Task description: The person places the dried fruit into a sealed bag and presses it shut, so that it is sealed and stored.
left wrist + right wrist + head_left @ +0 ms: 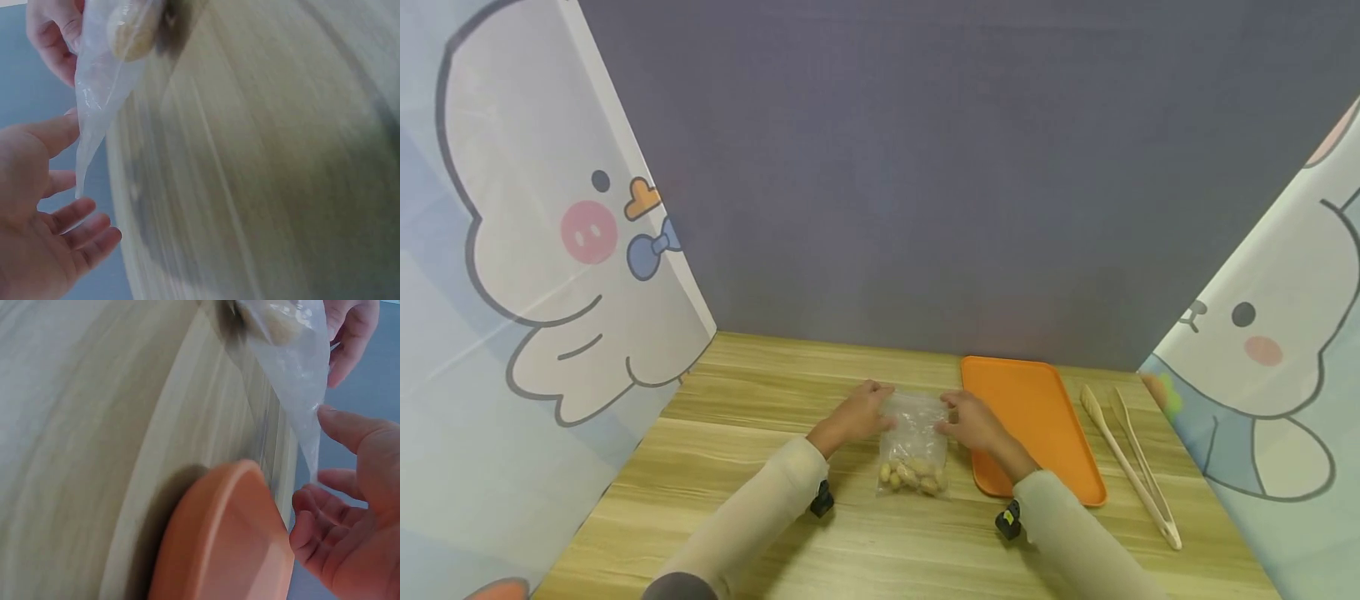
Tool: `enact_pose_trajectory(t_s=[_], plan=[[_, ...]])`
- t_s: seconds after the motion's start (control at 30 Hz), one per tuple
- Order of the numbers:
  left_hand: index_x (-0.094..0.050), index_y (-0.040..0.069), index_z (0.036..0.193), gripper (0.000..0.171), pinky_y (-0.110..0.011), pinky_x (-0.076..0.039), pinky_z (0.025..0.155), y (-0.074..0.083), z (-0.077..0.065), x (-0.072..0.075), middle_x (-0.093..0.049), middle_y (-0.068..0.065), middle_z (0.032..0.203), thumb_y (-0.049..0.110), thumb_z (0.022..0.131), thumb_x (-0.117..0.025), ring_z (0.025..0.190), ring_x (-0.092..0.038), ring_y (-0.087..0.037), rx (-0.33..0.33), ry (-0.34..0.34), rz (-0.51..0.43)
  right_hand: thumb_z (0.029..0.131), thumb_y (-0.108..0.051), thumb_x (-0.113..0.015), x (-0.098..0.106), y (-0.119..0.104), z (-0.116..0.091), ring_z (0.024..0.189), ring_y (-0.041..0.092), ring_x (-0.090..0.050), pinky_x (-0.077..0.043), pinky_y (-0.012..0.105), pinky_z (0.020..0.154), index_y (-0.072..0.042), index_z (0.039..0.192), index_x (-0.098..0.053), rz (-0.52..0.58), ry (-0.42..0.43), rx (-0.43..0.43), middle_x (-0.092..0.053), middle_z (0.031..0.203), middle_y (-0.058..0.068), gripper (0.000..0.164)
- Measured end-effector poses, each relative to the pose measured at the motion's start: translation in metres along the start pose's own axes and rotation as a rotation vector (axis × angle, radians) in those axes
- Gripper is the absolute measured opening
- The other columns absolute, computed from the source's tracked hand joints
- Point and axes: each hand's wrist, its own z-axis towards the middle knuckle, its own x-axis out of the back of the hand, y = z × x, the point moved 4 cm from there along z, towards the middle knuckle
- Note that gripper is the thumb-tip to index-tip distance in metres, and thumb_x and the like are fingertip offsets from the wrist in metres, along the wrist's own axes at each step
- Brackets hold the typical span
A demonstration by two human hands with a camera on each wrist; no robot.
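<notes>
A clear plastic bag (916, 427) stands in front of me with several tan oval pieces (907, 476), perhaps nuts, at its near end. My left hand (856, 415) holds its left edge, thumb (61, 132) and forefinger at the thin upper part. On the opposite edge, my right hand (976, 423) holds the bag in a similar way, with its other fingers (306, 534) loosely bent. In both wrist views the bag's thin end rises off the tabletop. The exact contact of the forefingers with the film is hard to see.
An orange tray (1030, 412) lies just right of the bag, partly under my right forearm. Farther right rest light-coloured tongs (1131, 471), spread in a V. The wood-grain table (715, 450) meets a grey backdrop (925, 183) and printed side panels.
</notes>
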Motion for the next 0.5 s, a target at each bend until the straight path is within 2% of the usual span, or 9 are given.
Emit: enact_pose_trajectory(t_s=[0.07, 0.17, 0.2, 0.27, 0.33, 0.4, 0.5], plan=[[-0.043, 0.004, 0.154, 0.068, -0.049, -0.048, 0.107, -0.002, 0.001, -0.003, -0.046, -0.021, 0.149, 0.036, 0.099, -0.067, 0.134, -0.049, -0.036, 0.012, -0.022, 0.026, 0.09, -0.028, -0.077, -0.005, 0.0, 0.003, 0.098, 0.025, -0.062, -0.053, 0.043, 0.085, 0.003, 0.131, -0.063, -0.029, -0.027, 0.014, -0.067, 0.108, 0.013, 0.053], [-0.047, 0.005, 0.152, 0.065, -0.049, -0.046, 0.109, -0.005, 0.002, -0.008, -0.049, -0.02, 0.147, 0.037, 0.099, -0.067, 0.136, -0.047, -0.036, 0.018, -0.05, 0.085, 0.09, -0.025, -0.078, -0.011, -0.002, 0.005, 0.082, 0.02, -0.051, -0.045, 0.036, 0.068, 0.001, 0.104, -0.067, -0.052, -0.073, 0.028, -0.058, 0.085, 0.007, 0.031], [-0.048, 0.006, 0.15, 0.064, -0.048, -0.046, 0.108, -0.006, 0.003, -0.01, -0.05, -0.019, 0.146, 0.038, 0.098, -0.068, 0.136, -0.047, -0.035, 0.018, -0.057, 0.103, 0.09, -0.025, -0.078, -0.012, -0.002, 0.006, 0.077, 0.019, -0.046, -0.04, 0.034, 0.065, -0.002, 0.094, -0.065, -0.057, -0.091, 0.026, -0.053, 0.08, 0.005, 0.027], [-0.053, 0.006, 0.146, 0.06, -0.047, -0.045, 0.111, -0.007, 0.004, -0.012, -0.054, -0.018, 0.144, 0.039, 0.098, -0.067, 0.137, -0.047, -0.034, 0.008, -0.061, 0.148, 0.09, -0.025, -0.078, -0.014, -0.003, 0.007, 0.074, 0.018, -0.042, -0.035, 0.031, 0.061, -0.008, 0.079, -0.054, -0.076, -0.115, 0.013, -0.047, 0.077, 0.003, 0.031], [-0.057, 0.007, 0.141, 0.055, -0.046, -0.043, 0.113, -0.007, 0.005, -0.014, -0.059, -0.016, 0.141, 0.04, 0.097, -0.067, 0.137, -0.048, -0.032, -0.002, -0.061, 0.188, 0.089, -0.026, -0.078, -0.015, -0.004, 0.009, 0.074, 0.018, -0.04, -0.034, 0.031, 0.062, -0.011, 0.077, -0.052, -0.094, -0.133, -0.013, -0.045, 0.08, 0.002, 0.033], [-0.058, 0.007, 0.139, 0.055, -0.047, -0.041, 0.115, -0.005, 0.006, -0.015, -0.059, -0.015, 0.14, 0.04, 0.096, -0.068, 0.137, -0.048, -0.032, 0.001, -0.064, 0.203, 0.088, -0.028, -0.079, -0.014, -0.005, 0.01, 0.077, 0.019, -0.043, -0.036, 0.033, 0.064, -0.01, 0.08, -0.056, -0.123, -0.148, -0.04, -0.048, 0.084, 0.004, 0.03], [-0.059, 0.008, 0.139, 0.056, -0.047, -0.039, 0.117, -0.002, 0.007, -0.014, -0.058, -0.012, 0.142, 0.042, 0.096, -0.068, 0.137, -0.048, -0.031, 0.022, -0.078, 0.223, 0.087, -0.032, -0.08, -0.013, -0.007, 0.012, 0.089, 0.023, -0.055, -0.046, 0.039, 0.073, -0.005, 0.099, -0.067, -0.158, -0.16, -0.082, -0.059, 0.1, 0.01, 0.032]])
